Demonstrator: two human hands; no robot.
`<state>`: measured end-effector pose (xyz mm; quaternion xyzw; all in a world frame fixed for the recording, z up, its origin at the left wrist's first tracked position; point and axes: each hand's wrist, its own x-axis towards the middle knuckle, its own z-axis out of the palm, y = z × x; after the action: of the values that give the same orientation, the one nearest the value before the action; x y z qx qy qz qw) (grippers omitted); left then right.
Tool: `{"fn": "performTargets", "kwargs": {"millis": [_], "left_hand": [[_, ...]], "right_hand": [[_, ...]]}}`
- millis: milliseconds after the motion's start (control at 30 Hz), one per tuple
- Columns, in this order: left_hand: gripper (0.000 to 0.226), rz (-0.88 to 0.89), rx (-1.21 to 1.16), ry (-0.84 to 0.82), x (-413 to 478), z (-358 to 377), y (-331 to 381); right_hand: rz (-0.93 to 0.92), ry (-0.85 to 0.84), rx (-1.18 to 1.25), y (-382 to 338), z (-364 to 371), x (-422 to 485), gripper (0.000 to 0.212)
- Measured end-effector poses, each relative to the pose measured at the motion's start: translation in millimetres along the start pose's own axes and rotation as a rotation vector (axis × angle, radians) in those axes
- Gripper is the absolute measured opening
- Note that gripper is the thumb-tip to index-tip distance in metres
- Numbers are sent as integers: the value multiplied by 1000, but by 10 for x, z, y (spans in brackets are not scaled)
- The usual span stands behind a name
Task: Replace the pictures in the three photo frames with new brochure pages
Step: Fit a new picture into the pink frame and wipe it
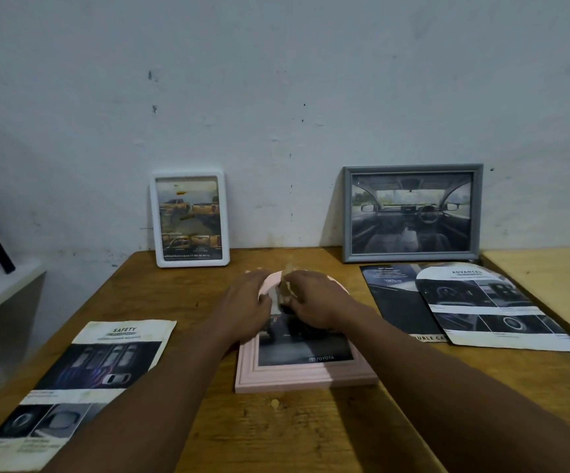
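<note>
Has the pink frame [306, 377] flat at the middle of the table [311, 435], long axis pointing away from the body; curls the left hand [246, 302] over its far rim; pinches a brown piece [288, 279] there with the right hand [314, 302]; both equally near.

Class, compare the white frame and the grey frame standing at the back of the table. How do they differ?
The white frame stands portrait; the grey frame stands landscape and is wider. The white frame has rounded corners, the grey frame square ones. The white frame shows several pickup-truck pictures, the grey frame one car-interior view. Both stand against the wall on the wooden table.
</note>
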<state>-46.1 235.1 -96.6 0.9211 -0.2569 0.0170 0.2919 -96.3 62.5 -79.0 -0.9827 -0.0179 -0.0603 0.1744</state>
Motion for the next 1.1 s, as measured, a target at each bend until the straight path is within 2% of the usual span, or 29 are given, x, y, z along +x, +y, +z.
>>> {"fn": "performTargets", "kwargs": {"millis": [233,400,533,633,867,1033,1100], "left_hand": [[59,12,72,-58,-81,110,-117],[59,44,170,-57,-109,47,-55],[58,52,202,-72,-161,-1,6],[62,29,161,-111,-237,-38,97],[69,22,182,-249,-384,-43,357],[68,40,257,-307,-529,19,395],[67,33,278,-314,-610,42,394]], "right_hand": [[-3,23,-163,-63,93,156,37],[63,-16,-15,-20,-44,172,16],[97,-6,148,91,-378,28,17],[133,-31,235,234,-717,-180,9],[194,-138,25,424,-1382,-945,12],[190,-136,-100,448,-1362,-1537,12],[188,-185,-144,409,-1235,-1719,11]]}}
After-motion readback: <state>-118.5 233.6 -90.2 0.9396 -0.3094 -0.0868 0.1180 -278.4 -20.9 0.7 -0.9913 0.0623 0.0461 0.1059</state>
